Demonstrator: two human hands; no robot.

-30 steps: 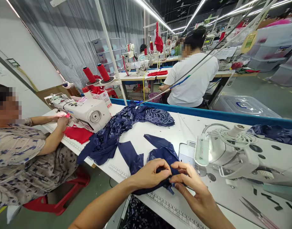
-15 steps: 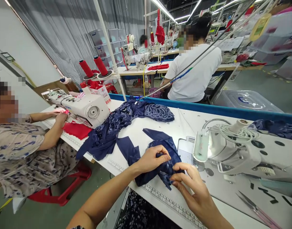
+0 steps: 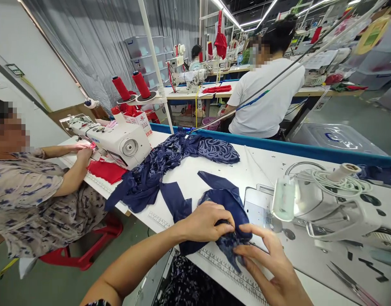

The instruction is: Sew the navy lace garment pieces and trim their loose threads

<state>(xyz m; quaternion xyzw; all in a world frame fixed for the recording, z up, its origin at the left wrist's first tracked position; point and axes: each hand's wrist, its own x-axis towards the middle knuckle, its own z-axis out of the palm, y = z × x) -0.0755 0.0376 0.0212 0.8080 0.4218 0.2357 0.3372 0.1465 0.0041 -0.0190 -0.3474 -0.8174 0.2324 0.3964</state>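
We find the navy cloth (image 3: pixel 225 199) bunched on the white surface (image 3: pixel 185 168), close to the front edge and just left of the nearer sewing machine (image 3: pixel 335 216). Our left hand (image 3: pixel 209 221) lies over it with thumb and forefinger drawn narrow, pinching a fold. Our right hand (image 3: pixel 270 259) comes in from the other side: thumb and middle finger hold the cloth's lower, patterned end, while the forefinger stretches out along the fold (we cannot make out the exact seam between the two hands). Below the cloth, a printed scale (image 3: pixel 225 268) runs along the front edge.

Beyond and to the left we note a navy lace heap (image 3: pixel 153 174), spread beside the farther sewing machine (image 3: pixel 118 142). A seated co-worker (image 3: pixel 26 199) has both hands at that machine; a red cloth (image 3: pixel 106 171) lies between it and the edge. At lower right, scissors (image 3: pixel 351 282) rest with blades slightly parted, near several dark scraps (image 3: pixel 374 270). Ahead, a person in a white shirt (image 3: pixel 267 100) sits facing away.
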